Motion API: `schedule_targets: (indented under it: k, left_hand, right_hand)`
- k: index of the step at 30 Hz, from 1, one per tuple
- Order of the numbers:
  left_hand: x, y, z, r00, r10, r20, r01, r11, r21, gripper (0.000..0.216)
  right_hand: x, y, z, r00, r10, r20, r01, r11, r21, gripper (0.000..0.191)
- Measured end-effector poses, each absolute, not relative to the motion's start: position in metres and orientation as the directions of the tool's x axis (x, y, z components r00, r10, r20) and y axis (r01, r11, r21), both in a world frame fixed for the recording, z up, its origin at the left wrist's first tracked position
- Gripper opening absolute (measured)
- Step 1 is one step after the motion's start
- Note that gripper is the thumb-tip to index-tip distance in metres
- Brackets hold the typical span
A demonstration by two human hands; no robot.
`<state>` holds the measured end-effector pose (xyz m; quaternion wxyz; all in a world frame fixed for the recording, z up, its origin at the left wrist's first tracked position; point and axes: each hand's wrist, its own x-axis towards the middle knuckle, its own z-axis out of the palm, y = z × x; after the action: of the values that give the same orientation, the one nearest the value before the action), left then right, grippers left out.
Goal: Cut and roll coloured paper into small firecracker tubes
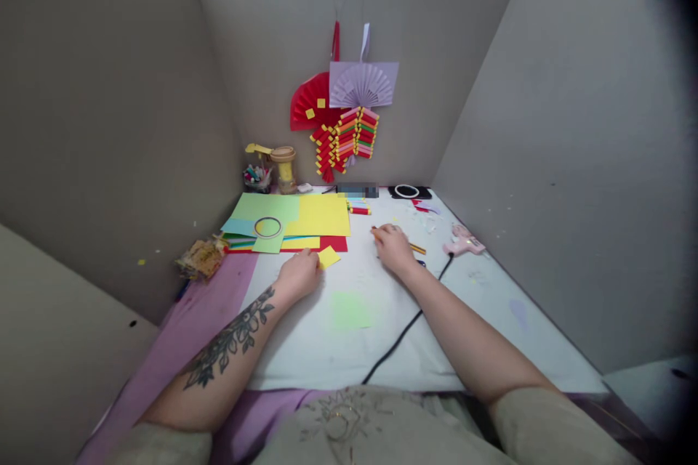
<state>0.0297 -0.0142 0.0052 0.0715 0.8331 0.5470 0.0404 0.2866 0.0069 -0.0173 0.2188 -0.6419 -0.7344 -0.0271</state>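
Observation:
My left hand [301, 272] is closed on a small yellow paper square [329, 257], holding it by its left edge just above the white table. My right hand [393, 247] lies at the centre right, its fingers closed on a pencil [417, 248] whose end sticks out beyond the hand. A dark object [420, 263], too hidden to name, shows by the right wrist. A pale green paper square [350, 310] rests on the table between my forearms. Coloured sheets [321, 212] are stacked left of centre, with a tape ring [267, 227] on top.
A pink glue gun [464, 240] with a black cable [398, 341] lies at right. A phone [410, 192], a lidded cup [284, 168] and a pen holder [257, 178] stand along the back. Paper fans with firecracker strings [357, 132] hang on the grey partition [256, 36].

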Motion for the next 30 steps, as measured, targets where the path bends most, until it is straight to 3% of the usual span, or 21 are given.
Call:
schedule_targets:
  k: [3,5,8,13,19,25,28,30]
  left_hand:
    - [0.028,-0.012,0.003,0.453,0.89,-0.05,0.869,-0.429,0.245,0.021]
    - [0.027,-0.01,0.002,0.502,0.863,-0.063,0.831,-0.46,0.313,0.022]
    - [0.024,-0.007,0.002,0.508,0.86,-0.043,0.812,-0.462,0.358,0.025]
    - [0.018,-0.003,0.002,0.417,0.907,0.062,0.867,-0.417,0.272,0.027]
    - [0.017,0.002,-0.004,0.381,0.924,-0.033,0.864,-0.343,0.368,0.034]
    - [0.022,0.005,-0.009,0.418,0.902,0.104,0.799,-0.42,0.431,0.027]
    - [0.026,0.006,-0.007,0.416,0.882,0.223,0.785,-0.472,0.401,0.028]
    - [0.028,0.007,-0.005,0.419,0.865,0.276,0.777,-0.499,0.384,0.032]
  right_hand:
    - [0.254,-0.005,-0.019,-0.388,0.832,0.396,0.806,0.515,-0.292,0.026]
    - [0.238,-0.01,-0.02,-0.504,0.774,0.383,0.723,0.621,-0.302,0.024]
    - [0.229,-0.013,-0.023,-0.554,0.756,0.35,0.697,0.65,-0.302,0.023]
    - [0.237,-0.009,-0.027,-0.57,0.737,0.363,0.662,0.674,-0.328,0.02]
    - [0.242,-0.011,-0.031,-0.673,0.644,0.364,0.573,0.765,-0.293,0.028]
    - [0.241,-0.017,-0.027,-0.652,0.644,0.401,0.577,0.764,-0.29,0.026]
    - [0.237,-0.018,-0.025,-0.422,0.723,0.547,0.647,0.663,-0.376,0.021]
    - [0.234,-0.015,-0.026,-0.215,0.789,0.575,0.65,0.556,-0.519,0.025]
